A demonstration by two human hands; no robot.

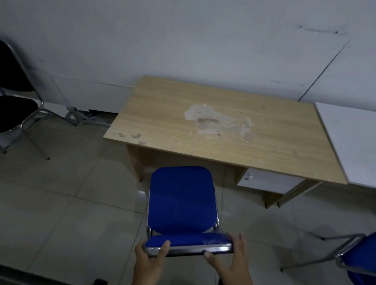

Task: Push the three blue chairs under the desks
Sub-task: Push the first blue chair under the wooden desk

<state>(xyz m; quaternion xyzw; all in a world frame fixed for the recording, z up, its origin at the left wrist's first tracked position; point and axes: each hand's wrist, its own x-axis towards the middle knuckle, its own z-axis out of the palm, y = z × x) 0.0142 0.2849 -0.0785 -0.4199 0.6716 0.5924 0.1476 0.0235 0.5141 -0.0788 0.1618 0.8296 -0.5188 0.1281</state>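
A blue chair (180,200) with a chrome frame stands on the tiled floor just in front of a wooden desk (222,131), its seat front near the desk's edge. My left hand (149,261) grips the left end of the chair's backrest top. My right hand (231,260) holds the right end, fingers spread along the rim. A second blue chair (363,262) is partly in view at the lower right, away from the desks.
A black chair (11,94) stands at the far left by the wall. A white desk (361,142) adjoins the wooden desk on the right. A white drawer unit (267,181) hangs under the wooden desk's right side. Pale floor tiles surround the chairs.
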